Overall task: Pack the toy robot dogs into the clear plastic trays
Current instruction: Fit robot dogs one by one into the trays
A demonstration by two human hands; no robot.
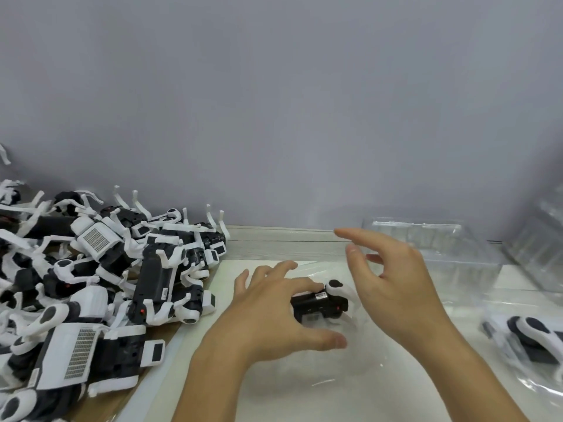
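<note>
Now your left hand (274, 312) presses spread fingers on the toy robot dog (320, 303) in the clear tray (304, 376); right hand (393, 281) hovers open. Seat legs flat before releasing.

Left hand (274, 312) covers the near end of the dog (323, 301); can't tell if its fingers (304, 284) touch it. Clear tray (323, 370) under the dog is barely readable, edges lost against the tabletop (274, 242). Pile (91, 284) is cut off by the left and bottom edges. Packed dog (533, 333) on the right is cut by the frame edge and blurred. Tray stack (432, 248) has unclear layers. Both forearms leave the frame at the bottom.
</note>
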